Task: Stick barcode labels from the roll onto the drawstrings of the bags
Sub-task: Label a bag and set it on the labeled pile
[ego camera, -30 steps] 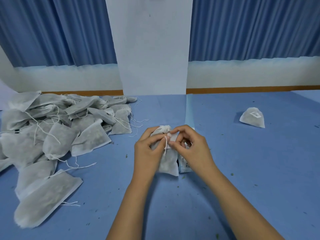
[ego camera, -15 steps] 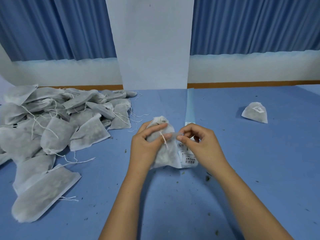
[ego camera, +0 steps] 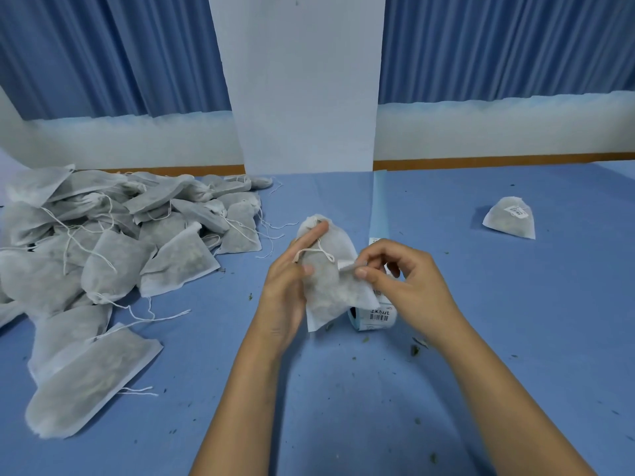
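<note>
Drawstring bags [ego camera: 113,255] lay heaped at the left of the blue table [ego camera: 343,407]. At centre, the left hand [ego camera: 285,293] gripped one bag [ego camera: 330,286], its drawstring [ego camera: 319,250] looped across the front. The right hand [ego camera: 409,283] pinched a barcode label [ego camera: 347,266] beside that string, above the label roll [ego camera: 376,316]. A labelled bag [ego camera: 510,218] sat far right.
</note>
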Demonstrator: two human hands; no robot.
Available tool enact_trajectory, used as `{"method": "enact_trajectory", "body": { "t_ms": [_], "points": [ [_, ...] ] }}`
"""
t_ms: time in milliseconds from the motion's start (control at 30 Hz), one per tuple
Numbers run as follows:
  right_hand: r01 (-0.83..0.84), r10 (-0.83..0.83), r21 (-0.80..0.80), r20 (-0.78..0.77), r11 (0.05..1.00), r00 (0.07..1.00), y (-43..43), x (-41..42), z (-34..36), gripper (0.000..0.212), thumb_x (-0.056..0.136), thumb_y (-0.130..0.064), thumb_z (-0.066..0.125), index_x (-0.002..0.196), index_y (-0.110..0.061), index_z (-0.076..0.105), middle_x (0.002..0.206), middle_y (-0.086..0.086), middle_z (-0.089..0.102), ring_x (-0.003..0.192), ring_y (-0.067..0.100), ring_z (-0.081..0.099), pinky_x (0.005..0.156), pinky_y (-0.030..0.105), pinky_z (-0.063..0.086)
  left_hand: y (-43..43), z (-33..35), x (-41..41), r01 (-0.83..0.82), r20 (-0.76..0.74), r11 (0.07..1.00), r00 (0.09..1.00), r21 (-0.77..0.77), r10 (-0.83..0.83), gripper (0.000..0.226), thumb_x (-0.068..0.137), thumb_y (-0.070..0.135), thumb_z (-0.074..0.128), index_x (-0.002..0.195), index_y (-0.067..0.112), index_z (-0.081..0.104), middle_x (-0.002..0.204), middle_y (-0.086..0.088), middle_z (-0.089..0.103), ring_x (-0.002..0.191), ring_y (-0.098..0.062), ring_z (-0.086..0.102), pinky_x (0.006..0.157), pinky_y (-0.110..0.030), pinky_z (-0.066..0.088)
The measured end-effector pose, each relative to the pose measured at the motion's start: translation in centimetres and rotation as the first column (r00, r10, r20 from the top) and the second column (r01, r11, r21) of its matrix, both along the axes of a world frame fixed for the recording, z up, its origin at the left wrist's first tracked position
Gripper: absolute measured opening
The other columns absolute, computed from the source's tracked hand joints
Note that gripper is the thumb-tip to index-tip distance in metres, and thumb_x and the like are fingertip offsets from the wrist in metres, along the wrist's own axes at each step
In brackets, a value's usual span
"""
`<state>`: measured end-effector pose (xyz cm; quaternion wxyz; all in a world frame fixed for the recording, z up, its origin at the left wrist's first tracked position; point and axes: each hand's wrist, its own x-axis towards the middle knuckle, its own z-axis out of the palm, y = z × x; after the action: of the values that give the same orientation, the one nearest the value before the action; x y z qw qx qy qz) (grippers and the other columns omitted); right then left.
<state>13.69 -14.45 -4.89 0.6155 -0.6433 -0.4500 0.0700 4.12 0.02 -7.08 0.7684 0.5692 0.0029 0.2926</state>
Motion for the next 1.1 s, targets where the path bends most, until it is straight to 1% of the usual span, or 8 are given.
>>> {"method": "enact_trajectory", "body": {
  "t_ms": [167,300,433,567,667,800,933,1100],
  "points": [
    [-0.046,0.053,0.134,-0.052,0.99,0.997,-0.6,-0.1,0.6,0.009,0.077,-0.009,0.066,0.075,-0.019,0.066,0.072,-0.003,0.061,0.069,0.01,0.049,0.067,0.022,0.038,-0.1,-0.2,0.9,-0.248,-0.203,0.969,0.95,-0.018,0.239,0.021,0.094,0.028,0.059,0.107,0.023,0.076,0.126,-0.002,0.066,0.123,-0.022,0.058,0.107,-0.048,0.043],
    [-0.096,0.098,0.127,-0.015,0.987,0.995,-0.5,-0.5,0.6,0.014,0.078,-0.008,0.06,0.078,-0.021,0.065,0.076,-0.013,0.062,0.07,0.006,0.049,0.069,0.021,0.036,-0.2,-0.4,0.6,-0.343,-0.161,0.928,0.917,0.146,0.364,0.04,0.098,0.008,0.05,0.095,0.037,0.077,0.122,0.013,0.067,0.12,-0.006,0.058,0.11,-0.041,0.041],
    [-0.143,0.141,0.07,0.034,0.987,0.989,-0.4,-0.7,0.4,0.02,0.075,-0.004,0.051,0.08,-0.018,0.065,0.083,-0.011,0.06,0.077,0.012,0.047,0.073,0.019,0.034,-0.4,-0.3,0.4,-0.327,-0.147,0.932,0.925,0.157,0.35,0.044,0.094,-0.003,0.052,0.096,0.032,0.077,0.124,0.009,0.067,0.121,-0.009,0.058,0.11,-0.043,0.041],
    [-0.053,0.052,0.091,0.011,0.994,0.999,0.1,-1.1,0.1,0.007,0.082,-0.013,0.061,0.081,-0.019,0.065,0.083,-0.011,0.062,0.079,0.012,0.051,0.076,0.023,0.038,-0.7,-0.1,0.4,-0.3,-0.149,0.93,0.931,0.211,0.334,0.04,0.089,-0.009,0.054,0.104,0.023,0.073,0.125,0.007,0.065,0.12,-0.007,0.058,0.109,-0.04,0.042],
    [0.074,-0.078,0.133,0.024,0.988,0.997,0.5,-1.2,-0.3,0.03,0.085,-0.002,0.064,0.091,-0.031,0.057,0.085,-0.018,0.062,0.08,0.003,0.055,0.076,0.012,0.039,-0.8,0.0,0.5,-0.275,-0.136,0.926,0.939,0.26,0.317,0.043,0.087,-0.011,0.056,0.108,0.024,0.071,0.129,0.005,0.063,0.123,-0.007,0.056,0.11,-0.041,0.041],
    [0.204,-0.213,0.076,0.152,0.976,0.965,0.6,-1.2,-0.6,0.04,0.087,-0.001,0.06,0.099,-0.038,0.048,0.088,-0.014,0.06,0.09,0.013,0.052,0.081,0.01,0.033,-1.0,-0.1,0.5,-0.23,-0.118,0.92,0.953,0.317,0.279,0.047,0.083,-0.011,0.06,0.112,0.025,0.069,0.129,0.006,0.061,0.123,-0.009,0.055,0.109,-0.042,0.042],
    [0.172,-0.179,0.049,0.233,0.984,0.956,0.7,-1.6,-0.5,0.032,0.088,-0.005,0.057,0.104,-0.033,0.049,0.089,-0.014,0.059,0.087,-0.003,0.042,0.085,0.02,0.033,-1.1,-0.1,0.6,-0.194,-0.1,0.907,0.964,0.374,0.247,0.043,0.077,0.006,0.062,0.113,0.027,0.069,0.127,0.005,0.06,0.124,-0.009,0.055,0.106,-0.034,0.043],
    [0.182,-0.151,-0.082,0.296,0.98,0.943,1.1,-1.2,-0.9,0.022,0.091,-0.017,0.054,0.112,-0.022,0.055,0.093,-0.007,0.056,0.093,0.014,0.044,0.088,0.016,0.026,-1.1,-0.3,0.6,-0.123,-0.073,0.892,0.982,0.435,0.171,0.047,0.079,-0.003,0.058,0.117,0.023,0.068,0.131,0.003,0.058,0.13,-0.012,0.05,0.107,-0.027,0.04]
  ]
}}
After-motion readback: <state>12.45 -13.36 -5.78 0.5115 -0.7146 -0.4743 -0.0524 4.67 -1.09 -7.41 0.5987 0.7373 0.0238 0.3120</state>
